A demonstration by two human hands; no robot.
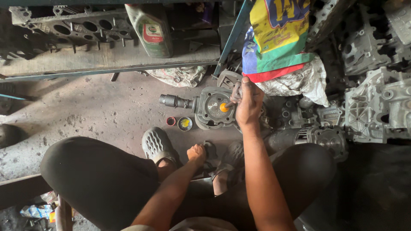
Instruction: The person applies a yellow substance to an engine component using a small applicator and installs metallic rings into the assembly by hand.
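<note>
We see a grey metal casting [212,108] lying on the stained concrete floor [98,111], just ahead of our feet. It has a round recessed face, dull and grimy, with a dab of bright orange-yellow paste [224,107] at its centre, and a dark cylindrical stub [174,101] pointing out to its left. Our right hand [249,104] is curled closed around a small dark tool [234,95] whose tip meets the paste. Our left hand [197,153] rests low between a grey clog [157,145] and a dark part by our feet; we cannot tell how far it is open. Beside the casting sit a small tin of yellow paste [185,123] and its red-rimmed lid [171,121].
</note>
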